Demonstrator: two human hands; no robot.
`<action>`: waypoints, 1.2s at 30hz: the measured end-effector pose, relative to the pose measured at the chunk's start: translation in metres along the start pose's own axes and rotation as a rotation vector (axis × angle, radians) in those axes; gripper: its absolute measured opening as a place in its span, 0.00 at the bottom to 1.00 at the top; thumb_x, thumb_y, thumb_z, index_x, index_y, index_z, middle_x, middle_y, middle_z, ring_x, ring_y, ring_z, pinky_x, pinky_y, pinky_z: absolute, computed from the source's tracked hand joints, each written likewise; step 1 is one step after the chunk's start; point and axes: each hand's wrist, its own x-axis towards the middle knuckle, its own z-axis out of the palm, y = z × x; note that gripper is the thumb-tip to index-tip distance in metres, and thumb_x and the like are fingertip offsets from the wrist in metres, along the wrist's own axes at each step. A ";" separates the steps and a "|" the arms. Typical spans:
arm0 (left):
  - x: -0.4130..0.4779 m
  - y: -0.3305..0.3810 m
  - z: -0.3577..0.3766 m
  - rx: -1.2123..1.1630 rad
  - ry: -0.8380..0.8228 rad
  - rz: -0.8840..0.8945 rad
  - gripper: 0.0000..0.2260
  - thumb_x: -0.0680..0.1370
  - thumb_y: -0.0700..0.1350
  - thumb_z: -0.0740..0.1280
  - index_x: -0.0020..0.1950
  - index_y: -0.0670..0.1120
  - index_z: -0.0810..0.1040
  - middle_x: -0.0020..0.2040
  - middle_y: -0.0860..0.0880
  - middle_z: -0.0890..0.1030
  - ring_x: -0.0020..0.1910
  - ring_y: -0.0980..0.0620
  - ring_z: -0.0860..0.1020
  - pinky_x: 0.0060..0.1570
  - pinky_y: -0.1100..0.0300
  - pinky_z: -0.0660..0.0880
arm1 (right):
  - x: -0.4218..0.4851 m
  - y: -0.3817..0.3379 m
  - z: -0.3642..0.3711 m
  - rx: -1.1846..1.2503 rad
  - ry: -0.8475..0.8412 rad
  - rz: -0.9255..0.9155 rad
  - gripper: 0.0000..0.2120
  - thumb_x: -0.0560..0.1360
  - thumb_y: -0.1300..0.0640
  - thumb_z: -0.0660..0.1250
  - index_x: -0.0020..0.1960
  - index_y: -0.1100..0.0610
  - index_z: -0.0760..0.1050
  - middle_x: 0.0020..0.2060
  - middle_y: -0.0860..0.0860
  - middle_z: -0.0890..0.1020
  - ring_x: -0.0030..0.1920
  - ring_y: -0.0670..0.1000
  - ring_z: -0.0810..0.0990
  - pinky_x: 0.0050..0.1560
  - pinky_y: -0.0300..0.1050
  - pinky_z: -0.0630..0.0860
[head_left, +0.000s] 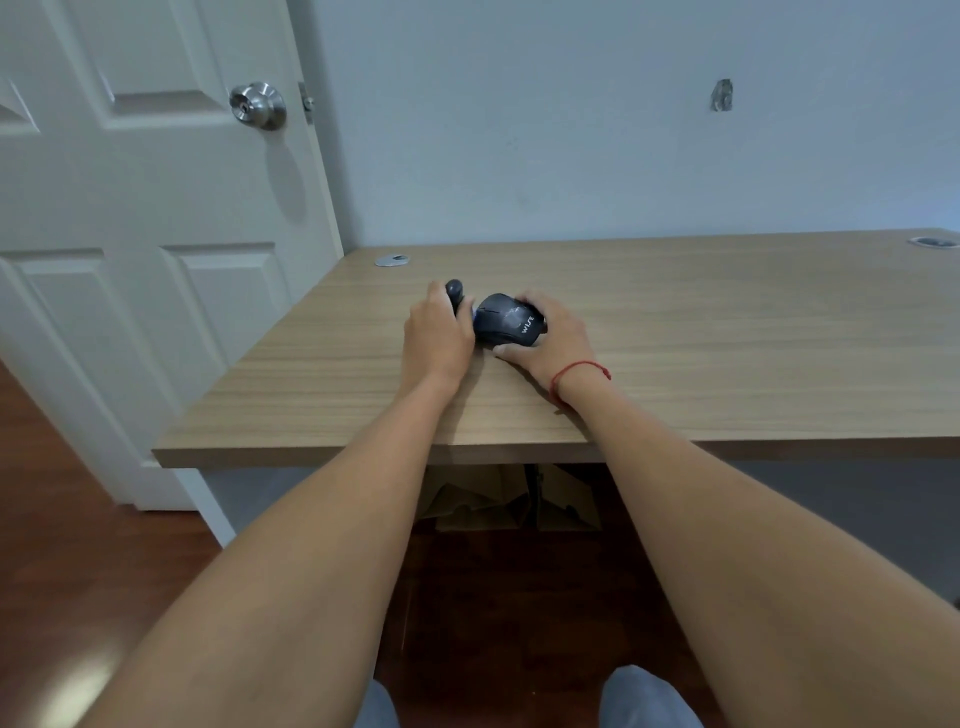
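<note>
Mouse (506, 325), mid-frame on bench (727, 338): gripped by right hand (551, 344), long axis pointing left toward left hand (438, 335), which clutches a dark piece (454, 292).

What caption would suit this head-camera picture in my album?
At a wooden desk, the right hand holds a dark computer mouse while the left hand grips a small dark piece beside it.

One mouse (506, 325), one dark piece (454, 291)

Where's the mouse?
Head view: the mouse is centred on the desk, in the right hand, beside the left hand gripping a small dark part.
</note>
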 end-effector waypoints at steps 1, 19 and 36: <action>-0.001 0.003 -0.001 -0.029 0.019 0.046 0.12 0.80 0.47 0.62 0.50 0.37 0.72 0.45 0.37 0.79 0.45 0.37 0.77 0.38 0.55 0.65 | 0.000 0.001 0.001 0.000 0.006 0.016 0.28 0.64 0.59 0.77 0.63 0.53 0.73 0.54 0.48 0.78 0.53 0.49 0.76 0.59 0.45 0.74; -0.006 0.008 -0.003 -0.178 0.025 0.162 0.12 0.78 0.47 0.64 0.45 0.38 0.72 0.36 0.44 0.77 0.36 0.44 0.76 0.36 0.53 0.72 | 0.000 -0.002 0.000 -0.214 -0.011 0.106 0.24 0.66 0.42 0.73 0.59 0.48 0.74 0.55 0.47 0.81 0.58 0.52 0.78 0.66 0.54 0.68; -0.001 -0.001 0.000 -0.013 0.046 0.017 0.11 0.78 0.47 0.63 0.46 0.39 0.72 0.40 0.41 0.78 0.40 0.42 0.74 0.37 0.57 0.65 | -0.001 -0.010 0.008 -0.287 0.010 0.171 0.34 0.53 0.29 0.68 0.54 0.45 0.78 0.48 0.49 0.83 0.51 0.54 0.80 0.53 0.53 0.79</action>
